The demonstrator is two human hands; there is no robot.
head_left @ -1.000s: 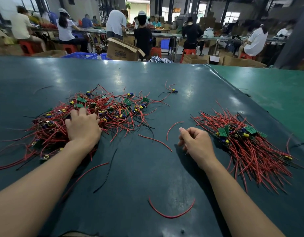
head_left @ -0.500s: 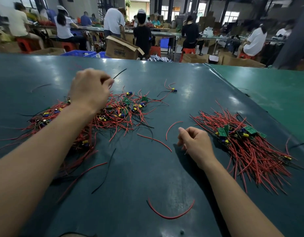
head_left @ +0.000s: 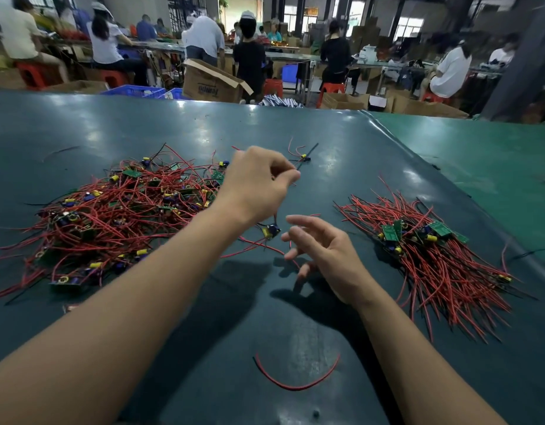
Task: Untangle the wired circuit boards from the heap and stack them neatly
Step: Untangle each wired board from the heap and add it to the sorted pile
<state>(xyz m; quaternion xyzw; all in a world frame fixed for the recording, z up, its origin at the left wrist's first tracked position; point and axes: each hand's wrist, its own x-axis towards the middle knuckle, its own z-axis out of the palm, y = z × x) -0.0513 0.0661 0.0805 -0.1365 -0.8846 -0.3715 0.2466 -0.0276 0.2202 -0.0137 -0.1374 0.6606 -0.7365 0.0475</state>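
Observation:
A tangled heap (head_left: pixel 118 210) of small green circuit boards with red and black wires lies on the left of the dark table (head_left: pixel 204 378). My left hand (head_left: pixel 253 185) is raised above the heap's right edge and pinches thin wires, from which one wired board (head_left: pixel 271 231) with a yellow part dangles. My right hand (head_left: pixel 323 253) hovers just right of that board, fingers spread and holding nothing. A tidier stack (head_left: pixel 430 250) of boards with their red wires fanned out lies at the right.
A loose red wire (head_left: pixel 295 384) curls on the table near me. A single wired board (head_left: pixel 305 157) lies apart at the back. The table's right edge (head_left: pixel 418 167) meets a lighter green surface. People work at benches and cardboard boxes (head_left: pixel 210 84) beyond the table.
My left hand has lifted out of the heap and swung right, drawing one wired board up with it. My right hand has risen off the table and uncurled its fingers.

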